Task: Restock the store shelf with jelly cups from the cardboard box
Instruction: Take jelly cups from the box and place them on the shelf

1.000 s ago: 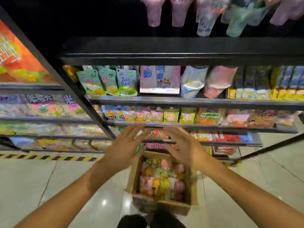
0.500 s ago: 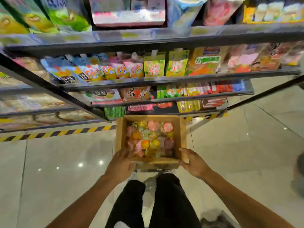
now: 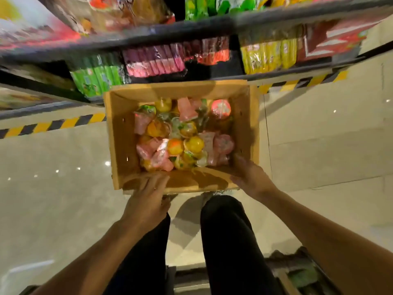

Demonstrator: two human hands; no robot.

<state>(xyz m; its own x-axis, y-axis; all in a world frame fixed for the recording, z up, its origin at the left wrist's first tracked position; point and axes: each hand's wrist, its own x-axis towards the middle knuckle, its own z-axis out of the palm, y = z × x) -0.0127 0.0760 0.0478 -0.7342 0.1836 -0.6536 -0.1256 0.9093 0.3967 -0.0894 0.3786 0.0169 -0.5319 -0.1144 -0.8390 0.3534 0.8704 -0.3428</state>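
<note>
Far left, pale tiled floor [image 3: 53, 188] lies wide and bare between the yellow-black hazard tape [image 3: 53, 124] and the person's dark trouser legs [image 3: 229, 241]. The tape runs along the foot of the shelf [image 3: 191, 28], whose lowest level carries green packs [image 3: 97, 77], then pink packs [image 3: 153, 64], then yellow packs [image 3: 268, 56] further right.

The cardboard box [image 3: 119, 135] stands on the floor just before that shelf, its far rim near the shelf's bottom edge, its top open. Jelly cups [image 3: 182, 135] in pink, orange and yellow fill its bottom in a loose heap.

The left hand [image 3: 146, 201] lies over the box's near wall, fingers reaching inside; whether its grip closes on the wall cannot be told. The right hand [image 3: 251, 177] sits at the near right corner, its fingers blurred, so its grip cannot be told either. Right of the box, more bare floor opens out.
</note>
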